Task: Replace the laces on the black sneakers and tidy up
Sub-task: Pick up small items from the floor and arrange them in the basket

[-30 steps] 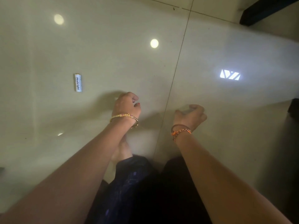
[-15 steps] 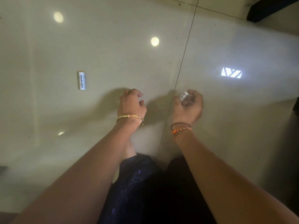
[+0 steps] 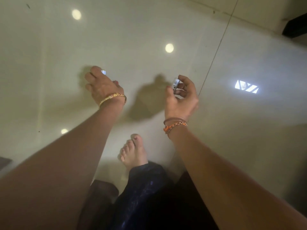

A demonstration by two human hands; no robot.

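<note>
No sneakers or laces are in view. My left hand [image 3: 103,87], with a gold bangle at the wrist, reaches down to the pale tiled floor [image 3: 49,63]. Its fingers curl over a small white battery [image 3: 103,72], and only the battery's end shows past them. My right hand [image 3: 181,98], wearing orange and brown bracelets, is raised above the floor. It pinches a second white battery [image 3: 175,83] between thumb and fingertips.
My bare foot [image 3: 134,151] and dark trouser leg [image 3: 142,196] are on the floor between my arms. A dark piece of furniture [image 3: 295,27] sits at the top right and a grey edge [image 3: 4,161] at the far left. The glossy tiles reflect ceiling lights.
My left hand has moved left to the battery that lay on the floor and now covers it. My right hand has lifted off the floor with its battery. The camera has swung left.
</note>
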